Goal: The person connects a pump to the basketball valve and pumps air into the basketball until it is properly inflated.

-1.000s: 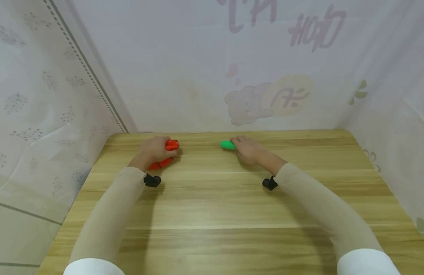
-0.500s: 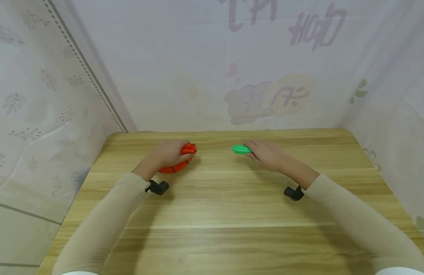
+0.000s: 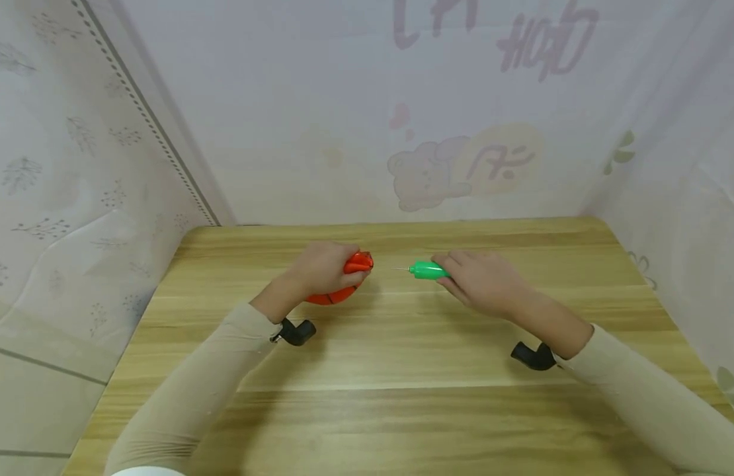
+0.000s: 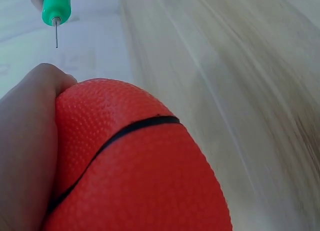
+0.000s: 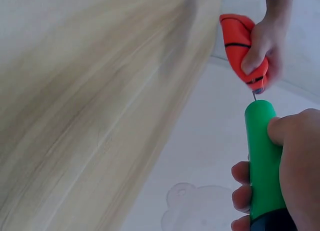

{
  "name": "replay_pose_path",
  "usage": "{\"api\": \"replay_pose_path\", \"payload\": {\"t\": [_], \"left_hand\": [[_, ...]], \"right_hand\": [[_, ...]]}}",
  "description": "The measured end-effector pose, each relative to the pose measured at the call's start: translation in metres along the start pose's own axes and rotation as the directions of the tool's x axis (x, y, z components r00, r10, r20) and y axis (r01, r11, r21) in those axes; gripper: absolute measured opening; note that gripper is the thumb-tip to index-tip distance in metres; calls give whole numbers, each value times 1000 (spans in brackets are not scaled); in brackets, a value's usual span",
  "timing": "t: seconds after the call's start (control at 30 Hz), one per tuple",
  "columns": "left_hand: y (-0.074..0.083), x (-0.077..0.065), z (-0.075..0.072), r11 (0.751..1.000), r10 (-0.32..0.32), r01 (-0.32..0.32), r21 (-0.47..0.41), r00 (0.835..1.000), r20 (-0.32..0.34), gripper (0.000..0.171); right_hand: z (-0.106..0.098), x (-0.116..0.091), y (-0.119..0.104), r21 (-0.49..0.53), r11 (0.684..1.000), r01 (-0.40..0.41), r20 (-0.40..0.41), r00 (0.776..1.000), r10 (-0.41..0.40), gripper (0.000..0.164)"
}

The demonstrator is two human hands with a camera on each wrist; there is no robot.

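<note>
A limp, squashed red toy basketball (image 3: 334,296) with black lines is gripped by my left hand (image 3: 322,268), its folded end bunched between thumb and fingers. Pebbled skin shows on the ball (image 4: 145,166) in the left wrist view. Facing it, my right hand (image 3: 486,281) holds a green ball pump (image 3: 428,270) by the barrel, fingers wrapped round it. A thin needle (image 3: 400,268) sticks out of the pump toward the ball, with a small gap between them in the head view. The right wrist view shows a black section (image 5: 274,222) at the pump's lower part.
Both hands are above a wood-grain table (image 3: 367,423). Pale printed curtains (image 3: 295,132) stand behind and at both sides of it. Black wrist mounts (image 3: 297,332) hang below each forearm.
My left hand has carried the ball rightward and a little nearer. My right hand has drawn the pump right and nearer, and its needle has come into sight.
</note>
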State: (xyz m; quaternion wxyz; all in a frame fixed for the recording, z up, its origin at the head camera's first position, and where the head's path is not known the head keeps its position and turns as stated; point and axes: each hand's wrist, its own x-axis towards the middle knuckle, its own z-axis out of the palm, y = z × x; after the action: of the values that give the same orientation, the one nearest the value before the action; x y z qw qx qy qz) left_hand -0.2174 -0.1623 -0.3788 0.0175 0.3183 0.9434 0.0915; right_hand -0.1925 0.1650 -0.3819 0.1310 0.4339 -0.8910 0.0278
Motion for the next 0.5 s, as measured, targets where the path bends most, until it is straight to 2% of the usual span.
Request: {"api": "replay_pose_path", "payload": {"t": [0.13, 0.23, 0.5], "left_hand": [[7, 3, 3, 1000, 24, -23, 5, 1000, -12, 26], [12, 6, 4, 999, 48, -48, 20, 999, -22, 26], [24, 9, 5, 999, 44, -45, 12, 999, 5, 29]], "right_hand": [[-3, -3, -6, -43, 999, 24, -28, 999, -25, 41], [-5, -4, -10, -36, 999, 16, -33, 999, -17, 41], [-7, -6, -14, -10, 1000, -6, -13, 1000, 6, 42]]}}
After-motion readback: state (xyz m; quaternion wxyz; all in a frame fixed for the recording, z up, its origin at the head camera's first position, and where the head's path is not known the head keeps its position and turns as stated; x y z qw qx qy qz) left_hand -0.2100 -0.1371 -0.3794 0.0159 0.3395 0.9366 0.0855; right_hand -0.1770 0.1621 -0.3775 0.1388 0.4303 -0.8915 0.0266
